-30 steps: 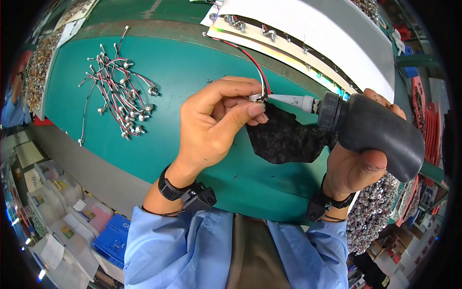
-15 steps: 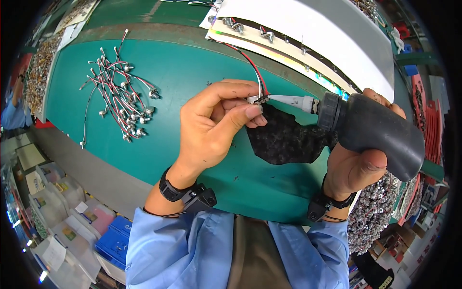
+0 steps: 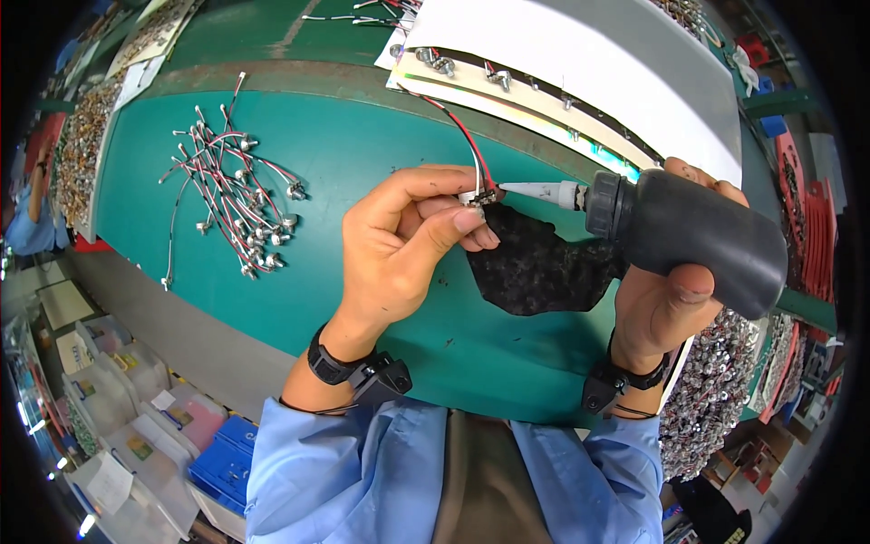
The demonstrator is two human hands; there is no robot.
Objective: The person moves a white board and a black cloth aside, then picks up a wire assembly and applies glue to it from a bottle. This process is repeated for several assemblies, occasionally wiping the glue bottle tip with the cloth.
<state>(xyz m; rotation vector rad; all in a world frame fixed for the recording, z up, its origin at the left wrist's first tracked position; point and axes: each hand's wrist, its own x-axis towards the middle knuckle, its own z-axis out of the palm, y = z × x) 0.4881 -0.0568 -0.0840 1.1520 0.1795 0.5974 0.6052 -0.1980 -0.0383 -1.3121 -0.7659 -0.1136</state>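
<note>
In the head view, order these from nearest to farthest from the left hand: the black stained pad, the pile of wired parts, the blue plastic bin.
1. Black stained pad: just right of the left hand.
2. Pile of wired parts: on the green mat, to its left.
3. Blue plastic bin: lower left, below the table edge.

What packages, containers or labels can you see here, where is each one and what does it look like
Black squeeze bottle: in the right hand, lying sideways, white nozzle pointing left.
Blue bin: lower left, below the table edge, boxy.
Pale bins: lower left, with small paper labels.
No screens.
</note>
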